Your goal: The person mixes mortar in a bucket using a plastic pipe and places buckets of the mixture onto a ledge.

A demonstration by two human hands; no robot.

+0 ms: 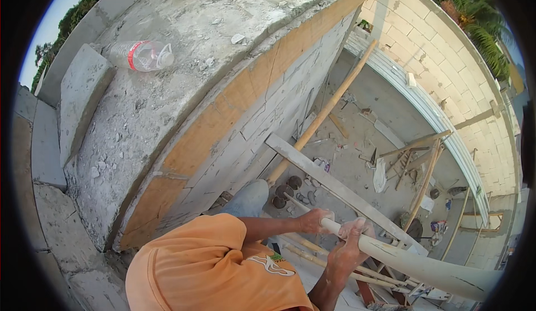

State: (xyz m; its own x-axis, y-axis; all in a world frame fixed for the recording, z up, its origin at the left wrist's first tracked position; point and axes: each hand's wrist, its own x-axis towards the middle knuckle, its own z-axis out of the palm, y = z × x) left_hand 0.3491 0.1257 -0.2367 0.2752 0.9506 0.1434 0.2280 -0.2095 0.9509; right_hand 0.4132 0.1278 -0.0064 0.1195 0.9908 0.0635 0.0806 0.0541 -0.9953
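Note:
Both my hands grip a long pale pole (418,265), which looks like a plastic pipe and runs from the lower middle to the right rim. My left hand (315,221) is closed around its thinner stretch. Just to the right, my right hand (354,237) holds the pole from below, near the other hand. The far end of the pole points down toward several dark round objects (287,191) on the floor below. Beyond my hands a long grey beam (339,189) crosses the drop. The pole hides parts of my palms.
At the left lies a rough concrete ledge (167,97) with a clear plastic bottle (142,55) and a loose slab (83,97). Wooden poles (331,106) rise from the littered lower floor (356,152). A block wall (439,51) with long metal profiles (435,114) stands at the right.

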